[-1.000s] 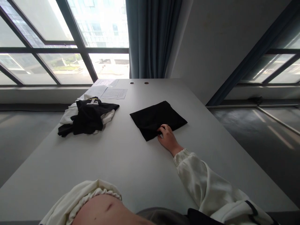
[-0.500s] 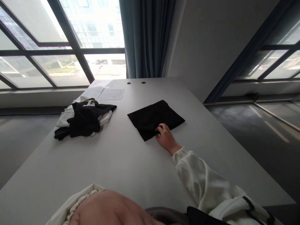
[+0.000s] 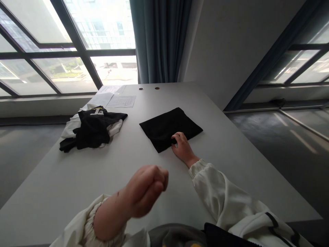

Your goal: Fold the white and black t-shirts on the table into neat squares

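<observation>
A folded black cloth (image 3: 167, 125) lies flat on the table as a rough rectangle. At its near edge my right hand (image 3: 183, 147) is closed, thumb and fingers pinching the fabric. My left hand (image 3: 147, 190) hangs above the table, nearer my body and left of my right hand. Its fingers are curled into a fist, and nothing shows in it. To the left, a crumpled heap of black clothes (image 3: 92, 128) lies over white clothes (image 3: 69, 128).
The white table (image 3: 133, 154) runs from my body to the blue curtain (image 3: 160, 41). Paper sheets (image 3: 120, 101) lie beyond the clothes heap. Two round cable holes, one of them the left hole (image 3: 141, 89), sit near the far edge. Windows (image 3: 59, 73) stand behind.
My left hand has moved forward and down from close to the camera, and its curled fingers now show. My right hand keeps its place at the cloth's near edge.
</observation>
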Demonstrator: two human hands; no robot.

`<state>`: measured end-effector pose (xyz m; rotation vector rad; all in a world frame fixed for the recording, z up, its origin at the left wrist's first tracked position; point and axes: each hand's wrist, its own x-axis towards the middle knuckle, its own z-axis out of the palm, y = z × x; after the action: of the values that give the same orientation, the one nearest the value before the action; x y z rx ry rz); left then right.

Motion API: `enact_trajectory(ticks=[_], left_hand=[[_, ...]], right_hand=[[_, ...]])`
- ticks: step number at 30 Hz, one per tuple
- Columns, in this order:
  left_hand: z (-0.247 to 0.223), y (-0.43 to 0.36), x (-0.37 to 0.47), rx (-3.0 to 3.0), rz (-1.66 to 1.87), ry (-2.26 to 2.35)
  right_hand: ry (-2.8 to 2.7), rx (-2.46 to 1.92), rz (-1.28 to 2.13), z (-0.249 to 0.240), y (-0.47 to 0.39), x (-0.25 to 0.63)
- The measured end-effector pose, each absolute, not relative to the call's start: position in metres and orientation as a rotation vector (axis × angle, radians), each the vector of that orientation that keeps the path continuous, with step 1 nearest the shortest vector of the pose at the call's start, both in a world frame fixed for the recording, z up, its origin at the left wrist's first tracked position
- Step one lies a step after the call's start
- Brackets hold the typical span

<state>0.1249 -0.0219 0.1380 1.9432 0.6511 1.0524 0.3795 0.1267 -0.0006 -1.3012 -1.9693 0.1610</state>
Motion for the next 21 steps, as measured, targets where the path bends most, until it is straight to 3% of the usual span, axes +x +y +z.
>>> enact_trajectory(ticks=[4, 9, 16, 21], left_hand=[[0.083, 0.012, 0.136, 1.931, 0.817, 1.181], [0.041, 0.025, 0.131, 2.095, 0.613, 1.264], [0.011, 0.039, 0.131, 2.104, 0.753, 1.245], [0.000, 0.044, 0.129, 1.853, 1.072, 1.284]], right_hand=[[-1.905, -1.394, 0.048, -0.003, 0.136, 0.386], [-2.002, -1.584, 0.063, -0.002, 0.155, 0.394], [-2.120, -1.382, 0.308, 0.018, 0.113, 0.355], [-2.077, -1.135, 0.555, 0.027, 0.057, 0.307]])
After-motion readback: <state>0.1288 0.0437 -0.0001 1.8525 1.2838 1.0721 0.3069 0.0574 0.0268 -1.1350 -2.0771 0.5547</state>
